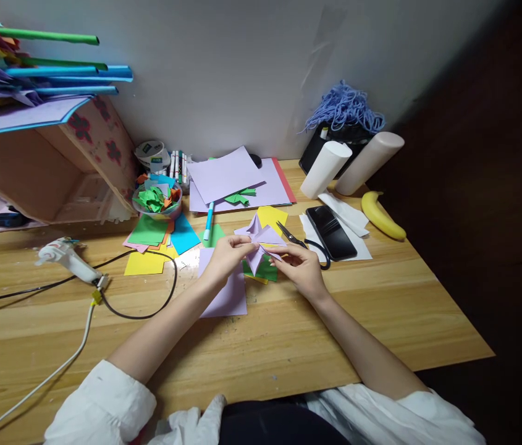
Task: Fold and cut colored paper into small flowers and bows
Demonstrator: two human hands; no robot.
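Observation:
Both of my hands hold a folded lilac paper piece (265,235) with several pointed flaps, raised a little over the desk. My left hand (231,254) pinches its left side between thumb and fingers. On the right side, my right hand (304,266) grips a lower flap with its fingertips. Below the folded paper lie a green paper square (265,270) and a flat lilac sheet (228,296). Black-handled scissors (291,235) rest just behind my right hand, and a yellow paper square (272,217) is beyond the folded piece.
A hot glue gun (70,259) with looping cables lies at left. Behind are a tub of paper scraps (157,201), a marker (209,221) and stacked lilac sheets (228,174). To the right are a phone (331,232), a banana (381,216) and white rolls (326,168).

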